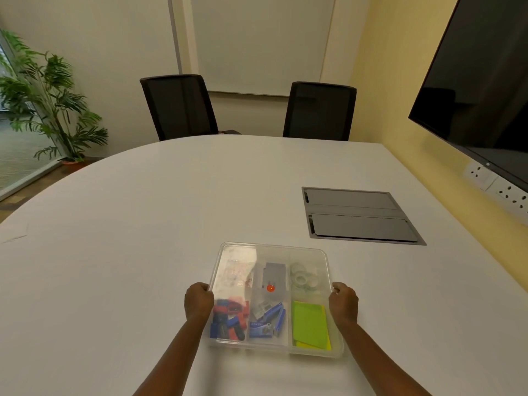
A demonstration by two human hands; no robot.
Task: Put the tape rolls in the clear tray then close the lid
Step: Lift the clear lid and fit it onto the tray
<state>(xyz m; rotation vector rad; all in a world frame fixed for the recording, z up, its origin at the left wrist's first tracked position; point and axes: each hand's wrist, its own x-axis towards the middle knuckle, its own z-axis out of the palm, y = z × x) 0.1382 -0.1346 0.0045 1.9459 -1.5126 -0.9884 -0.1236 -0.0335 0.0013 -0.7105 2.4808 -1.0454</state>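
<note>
The clear tray (337,348) stands on the white table in front of me, with its translucent lid (274,250) lying flat over it. Clear tape rolls (304,277) show through the lid in the far right compartment. My left hand (198,302) grips the lid's left edge and my right hand (344,305) grips its right edge, both with fingers curled over the rim. Other compartments hold green and yellow note pads (310,324), blue staplers (268,321), red and blue clips (230,318) and a grey item (273,277).
A grey flap-covered cable hatch (360,215) is set into the table (143,224) to the far right of the tray. Two black chairs (180,107) stand at the far side. A dark screen (480,81) hangs on the right wall, a plant (48,95) stands at left.
</note>
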